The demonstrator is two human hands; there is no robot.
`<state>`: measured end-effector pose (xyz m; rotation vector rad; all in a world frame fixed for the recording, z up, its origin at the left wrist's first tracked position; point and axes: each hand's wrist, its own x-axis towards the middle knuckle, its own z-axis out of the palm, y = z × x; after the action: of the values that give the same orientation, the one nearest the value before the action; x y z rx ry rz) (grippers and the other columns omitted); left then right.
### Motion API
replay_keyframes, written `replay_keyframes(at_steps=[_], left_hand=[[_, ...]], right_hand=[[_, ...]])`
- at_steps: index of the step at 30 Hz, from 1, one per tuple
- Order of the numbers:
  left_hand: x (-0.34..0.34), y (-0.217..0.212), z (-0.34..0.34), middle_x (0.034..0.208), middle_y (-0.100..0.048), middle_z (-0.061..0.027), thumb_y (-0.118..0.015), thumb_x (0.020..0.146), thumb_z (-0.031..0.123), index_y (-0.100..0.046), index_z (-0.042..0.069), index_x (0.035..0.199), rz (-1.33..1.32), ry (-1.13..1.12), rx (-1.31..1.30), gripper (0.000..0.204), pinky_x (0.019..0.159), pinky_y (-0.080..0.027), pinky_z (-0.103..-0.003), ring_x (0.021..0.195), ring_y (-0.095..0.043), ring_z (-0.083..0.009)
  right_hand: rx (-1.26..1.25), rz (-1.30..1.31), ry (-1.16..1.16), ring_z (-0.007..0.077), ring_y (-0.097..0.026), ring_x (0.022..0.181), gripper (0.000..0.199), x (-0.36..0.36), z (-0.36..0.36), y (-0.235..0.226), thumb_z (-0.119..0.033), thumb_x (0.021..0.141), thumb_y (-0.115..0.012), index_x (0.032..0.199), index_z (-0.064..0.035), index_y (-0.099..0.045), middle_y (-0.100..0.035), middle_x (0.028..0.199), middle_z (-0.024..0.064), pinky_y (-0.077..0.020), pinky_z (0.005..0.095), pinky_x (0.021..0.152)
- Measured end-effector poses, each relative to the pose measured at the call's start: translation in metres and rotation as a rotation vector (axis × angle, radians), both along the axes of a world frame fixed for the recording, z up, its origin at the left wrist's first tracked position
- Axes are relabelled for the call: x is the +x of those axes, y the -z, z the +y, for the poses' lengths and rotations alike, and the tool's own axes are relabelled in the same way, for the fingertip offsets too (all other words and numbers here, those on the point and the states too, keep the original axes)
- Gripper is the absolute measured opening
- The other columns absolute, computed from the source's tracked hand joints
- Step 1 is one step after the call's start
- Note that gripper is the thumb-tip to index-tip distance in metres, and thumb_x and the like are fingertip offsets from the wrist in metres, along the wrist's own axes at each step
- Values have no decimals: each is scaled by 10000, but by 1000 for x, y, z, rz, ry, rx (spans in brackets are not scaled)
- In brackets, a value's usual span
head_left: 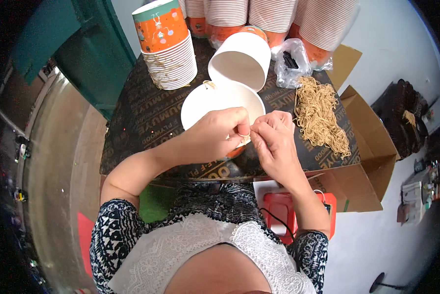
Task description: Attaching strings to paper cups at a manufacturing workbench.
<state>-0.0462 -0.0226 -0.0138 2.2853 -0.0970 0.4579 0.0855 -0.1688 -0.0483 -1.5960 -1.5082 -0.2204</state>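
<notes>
The left hand [228, 131] and right hand [275, 139] are pinching a thin tan cord [246, 139], fingertips closed, at the near rim of the front paper bucket [199, 109], which is looking unfinished; a strand-flecked bucket stack [172, 67] is standing left, seemingly done, while a loose cord heap [320, 116] is lying right, apparently unused

Left sleeve [113, 230]: short, black-and-white jagged print, ending near the elbow | Right sleeve [312, 251]: same print and similar length | Collar [153, 259]: broad, white, lace-patterned, scalloped edge | Neckline [225, 243]: thin dark edging | Lap fabric [215, 198]: matching dark-and-white print | Left hand [225, 130], right hand [277, 139]: bare
</notes>
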Motion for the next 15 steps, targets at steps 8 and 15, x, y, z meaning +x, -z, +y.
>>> replay_keyframes(at_steps=[8,15], left_hand=[[-3,6,-12,831,-542,-136,-633,796,-67,-516,23,902,-263,-173,359,181,664,-481,-375,770,-586,-320],[-2,18,-13,828,-550,-120,-648,779,-85,-521,32,912,-362,-185,359,217,657,-483,-373,750,-591,-297]], right_hand=[[-62,-23,39,299,-473,990,52,-5,-1,-10,-85,834,-649,856,-68,-693,-567,903,71,-325,422,864],[-64,41,24,323,-426,1125,92,-5,4,-3,-120,858,-623,842,-57,-688,-568,1112,110,-289,460,953]])
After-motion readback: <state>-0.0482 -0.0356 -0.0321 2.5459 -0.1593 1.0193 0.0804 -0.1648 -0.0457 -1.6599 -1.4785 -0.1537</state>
